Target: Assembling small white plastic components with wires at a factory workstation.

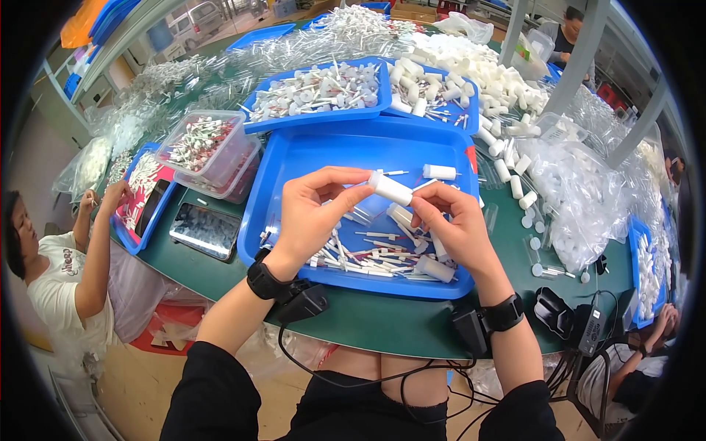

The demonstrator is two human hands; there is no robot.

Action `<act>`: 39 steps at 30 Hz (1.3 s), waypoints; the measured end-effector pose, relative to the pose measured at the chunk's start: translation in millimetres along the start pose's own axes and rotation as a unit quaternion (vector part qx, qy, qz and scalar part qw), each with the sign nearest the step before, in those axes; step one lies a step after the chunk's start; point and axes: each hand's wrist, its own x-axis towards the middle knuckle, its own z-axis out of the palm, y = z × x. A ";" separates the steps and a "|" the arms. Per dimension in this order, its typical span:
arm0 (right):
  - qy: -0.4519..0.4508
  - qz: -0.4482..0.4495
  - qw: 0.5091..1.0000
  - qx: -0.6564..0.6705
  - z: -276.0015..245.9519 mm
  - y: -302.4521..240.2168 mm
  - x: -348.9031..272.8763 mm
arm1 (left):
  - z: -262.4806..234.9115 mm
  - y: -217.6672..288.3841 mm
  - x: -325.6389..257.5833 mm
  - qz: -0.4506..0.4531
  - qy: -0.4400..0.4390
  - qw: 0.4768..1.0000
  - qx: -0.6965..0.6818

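White tube point(390, 188) held above blue tray point(294, 158), long axis running upper-left to lower-right. Left hand point(312, 213) fingers pinch upper-left end; right hand point(456, 224) fingers pinch lower-right end, more tubes tucked in palm. Both hands equally close.

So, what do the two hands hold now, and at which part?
Both hold one small white tube: the left hand pinches its left end, and the right hand its right end, above the blue tray.
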 end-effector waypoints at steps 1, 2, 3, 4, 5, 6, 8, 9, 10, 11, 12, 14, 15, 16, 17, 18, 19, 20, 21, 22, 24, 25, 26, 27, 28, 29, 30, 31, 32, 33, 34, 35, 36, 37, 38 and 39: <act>0.003 0.000 1.000 -0.001 0.3 0.8 -0.1 | 0.4 0.5 -0.1 -0.003 0.000 1.000 -0.001; 0.005 0.000 1.000 -0.002 0.5 1.4 -0.2 | 0.6 0.7 0.0 -0.006 0.001 1.000 -0.002; 0.005 0.000 1.000 -0.002 1.0 1.4 -0.2 | 0.3 0.6 -0.1 -0.006 0.001 1.000 -0.002; 0.013 -0.008 1.000 -0.008 1.7 1.4 -0.2 | -0.2 0.3 -0.3 -0.007 0.006 1.000 0.003; 0.020 -0.016 1.000 -0.014 2.0 1.4 -0.3 | -0.4 0.2 -0.3 -0.007 0.010 1.000 0.009; 0.020 -0.016 1.000 -0.014 1.6 1.2 -0.4 | -0.2 0.5 -0.3 -0.008 0.010 1.000 0.009; 0.009 -0.015 1.000 -0.024 0.2 0.7 -0.5 | 0.8 1.5 -0.1 -0.008 0.017 1.000 -0.001; 0.010 -0.016 1.000 -0.024 -0.1 0.8 -0.5 | 0.9 1.7 0.0 -0.008 0.016 1.000 -0.001; 0.015 -0.025 0.999 -0.032 -0.3 1.1 -0.6 | 0.8 2.1 0.0 -0.010 0.019 1.000 0.001; 0.020 -0.035 0.998 -0.041 -0.8 1.2 -0.7 | 1.1 2.5 0.1 -0.012 0.023 1.000 0.003; 0.020 -0.035 0.998 -0.042 -0.2 1.3 -0.4 | 0.6 2.3 0.1 -0.012 0.023 1.000 0.002; 0.020 -0.031 0.999 -0.033 0.8 1.3 0.3 | -0.2 2.5 0.3 -0.017 0.021 1.000 -0.007; 0.020 -0.031 0.999 -0.032 0.7 1.2 0.2 | -0.2 2.4 0.3 -0.017 0.020 1.000 -0.007; 0.021 -0.029 0.999 -0.025 1.0 1.1 0.1 | -0.8 1.8 0.3 -0.013 0.012 1.000 -0.002; 0.022 -0.028 0.999 -0.018 1.0 0.9 0.0 | -0.9 1.4 0.4 -0.010 0.005 1.000 0.003; 0.023 -0.028 0.999 -0.018 0.9 1.2 0.1 | -0.6 0.5 0.6 -0.010 0.004 1.000 0.003; 0.014 -0.011 1.000 -0.008 0.8 1.3 0.0 | 0.0 -0.4 0.6 -0.004 0.004 1.000 0.003; 0.006 0.005 1.000 0.002 0.7 1.4 0.1 | 0.3 -0.9 0.5 0.003 0.004 1.000 0.003; 0.007 0.005 1.000 0.002 0.3 0.8 -0.1 | 0.6 -0.5 0.4 0.003 0.003 1.000 0.003; 0.000 0.004 1.000 0.008 0.0 0.1 -0.3 | 0.5 0.1 0.2 0.002 0.004 1.000 0.007; -0.008 0.004 1.000 0.013 -0.1 -0.7 -0.4 | 0.5 1.1 0.2 0.001 0.005 1.000 0.011; -0.008 0.010 1.000 0.014 0.2 -0.9 -0.5 | 0.7 1.7 0.1 -0.003 0.007 1.000 0.007; -0.009 0.015 1.000 0.015 0.3 -0.9 -0.5 | 0.6 2.0 0.0 -0.006 0.009 1.000 0.004; -0.009 0.016 1.000 0.014 0.0 -0.5 -0.6 | 0.6 1.8 0.1 -0.006 0.008 1.000 0.004; -0.006 0.010 1.000 0.012 -0.4 0.5 -0.5 | 0.4 1.3 0.3 -0.005 0.009 1.000 0.006; -0.002 0.004 1.000 0.010 -0.7 1.0 -0.7 | 0.5 1.1 0.3 -0.003 0.009 1.000 0.009; -0.002 0.004 1.000 0.010 -0.4 1.2 -0.6 | 0.6 1.5 0.3 -0.003 0.009 1.000 0.009; 0.009 -0.002 1.000 0.005 0.1 1.2 -0.5 | 0.9 2.4 0.1 -0.008 0.016 1.000 0.006; 0.021 -0.008 1.000 0.000 0.5 1.3 -0.6 | 1.2 2.7 0.0 -0.013 0.022 1.000 0.003; 0.022 -0.009 1.000 -0.001 0.8 2.1 -0.2 | 0.9 2.7 0.2 -0.012 0.022 1.000 0.003; 0.031 -0.020 0.999 -0.012 1.2 3.8 0.3 | 0.1 2.4 0.4 -0.015 0.021 1.000 0.006; 0.040 -0.031 0.998 -0.024 1.4 4.8 0.6 | -0.2 2.0 0.7 -0.018 0.020 1.000 0.009; 0.040 -0.030 0.998 -0.024 2.0 3.6 0.4 | -0.2 1.7 0.4 -0.019 0.020 1.000 0.009; 0.045 -0.034 0.998 -0.031 2.2 1.5 0.6 | -0.4 1.3 0.6 -0.013 0.018 1.000 0.006; 0.049 -0.038 0.997 -0.039 2.4 0.4 0.7 | -0.6 0.7 0.7 -0.008 0.015 1.000 0.004; 0.048 -0.037 0.997 -0.039 2.2 0.3 0.8 | -0.3 1.0 0.9 -0.009 0.016 1.000 0.004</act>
